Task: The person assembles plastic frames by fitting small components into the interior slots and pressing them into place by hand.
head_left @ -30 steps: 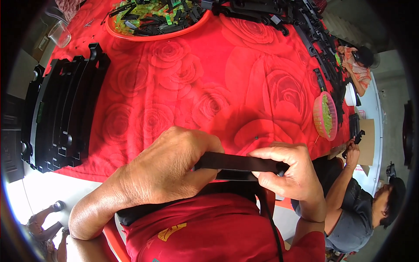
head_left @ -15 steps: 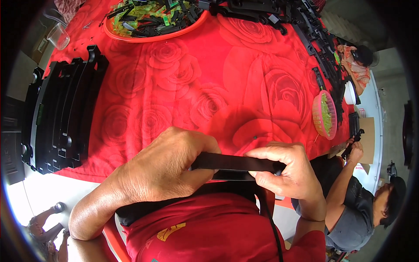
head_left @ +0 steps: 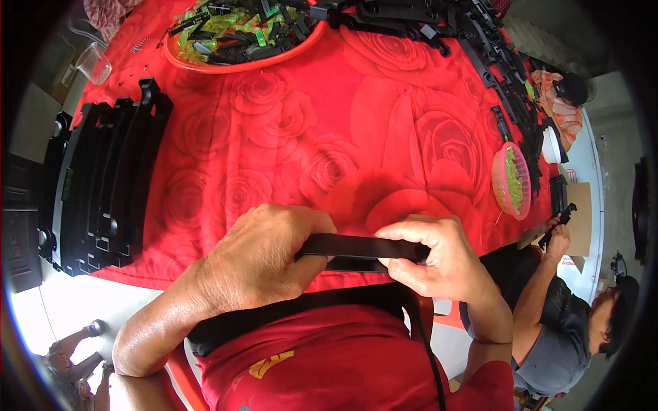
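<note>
So the person is holding a long flat black plastic strip point(head_left: 360, 246) between both hands, right at the near edge of the table point(head_left: 384, 130), just above their lap. The left hand point(head_left: 264, 260) is wrapping its grip around the strip's left end, and the right hand point(head_left: 439, 257) is pinching the right end with fingers curled over the top. There seems to be a second dark piece right under it, so they're probably pressing or fitting two parts together. Looks like the next bit needs both ends kept lined up.

The table is wearing a red cloth with a rose print. A row of black plastic frames point(head_left: 103, 178) is standing at the left, an orange tray point(head_left: 243, 34) of green and black bits sits at the far side, and a small pink basket point(head_left: 510, 179) on the right. Another person is working at the right corner.
</note>
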The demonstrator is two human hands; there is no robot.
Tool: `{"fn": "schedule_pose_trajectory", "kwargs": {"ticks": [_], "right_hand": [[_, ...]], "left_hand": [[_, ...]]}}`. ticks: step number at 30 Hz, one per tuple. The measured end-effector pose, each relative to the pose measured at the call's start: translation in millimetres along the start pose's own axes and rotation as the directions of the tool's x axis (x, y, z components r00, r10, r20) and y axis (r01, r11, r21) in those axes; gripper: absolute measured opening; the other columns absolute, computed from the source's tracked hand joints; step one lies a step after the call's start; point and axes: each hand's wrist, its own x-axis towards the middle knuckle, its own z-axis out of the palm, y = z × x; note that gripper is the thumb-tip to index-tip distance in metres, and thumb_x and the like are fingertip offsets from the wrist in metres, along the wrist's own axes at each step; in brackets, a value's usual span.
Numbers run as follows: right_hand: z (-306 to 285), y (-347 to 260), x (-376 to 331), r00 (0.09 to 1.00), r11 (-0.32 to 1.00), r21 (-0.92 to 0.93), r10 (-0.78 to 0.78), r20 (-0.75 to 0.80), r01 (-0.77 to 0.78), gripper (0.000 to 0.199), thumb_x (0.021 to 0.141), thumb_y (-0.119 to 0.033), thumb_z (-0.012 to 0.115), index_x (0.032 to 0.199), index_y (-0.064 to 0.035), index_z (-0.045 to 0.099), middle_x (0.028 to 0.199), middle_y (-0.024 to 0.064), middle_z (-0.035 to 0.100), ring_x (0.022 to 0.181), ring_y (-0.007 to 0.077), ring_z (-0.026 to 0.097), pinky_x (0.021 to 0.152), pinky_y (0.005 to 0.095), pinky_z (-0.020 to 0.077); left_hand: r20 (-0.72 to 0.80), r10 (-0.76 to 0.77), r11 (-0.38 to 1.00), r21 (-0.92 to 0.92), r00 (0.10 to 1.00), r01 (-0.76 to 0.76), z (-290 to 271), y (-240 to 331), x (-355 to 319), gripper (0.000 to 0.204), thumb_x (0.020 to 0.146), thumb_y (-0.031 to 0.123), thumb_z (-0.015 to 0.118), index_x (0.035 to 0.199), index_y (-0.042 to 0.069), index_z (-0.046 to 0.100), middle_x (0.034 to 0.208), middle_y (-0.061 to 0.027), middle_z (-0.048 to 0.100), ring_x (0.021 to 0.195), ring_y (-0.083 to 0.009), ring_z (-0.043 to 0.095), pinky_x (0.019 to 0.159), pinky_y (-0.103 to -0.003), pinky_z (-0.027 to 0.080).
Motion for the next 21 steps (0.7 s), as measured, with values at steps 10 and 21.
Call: {"fn": "schedule_pose_trajectory", "kwargs": {"ticks": [10,21], "right_hand": [[-1.1,0.4,61.6,1.000,1.000,0.022,-0.015,0.010,0.014,0.019,0.085,-0.004,0.074,0.103,0.0008,0.077,0.084,0.0146,0.078,0.074,0.0165,0.075,0.066,0.0331,0.0568],[-9.9,14.7,107.9,0.992,0.998,-0.025,-0.046,0.116,0.049,0.023,0.082,-0.005,0.076,0.104,0.0018,0.077,0.081,0.0140,0.077,0.068,0.0176,0.071,0.065,0.0334,0.0557]], "left_hand": [[-0.136,0.096,0.880,0.475,0.986,-0.020,-18.5,-0.6,18.2,0.020,0.092,0.021,0.073,0.098,0.004,0.066,0.086,-0.0160,0.069,0.085,-0.0406,0.069,0.070,-0.052,0.053],[-0.133,0.089,0.906,0.422,0.987,-0.025,-36.9,-22.9,39.0,0.021,0.091,0.019,0.071,0.098,0.001,0.061,0.090,-0.0202,0.068,0.088,-0.0424,0.071,0.072,-0.053,0.057]]}}
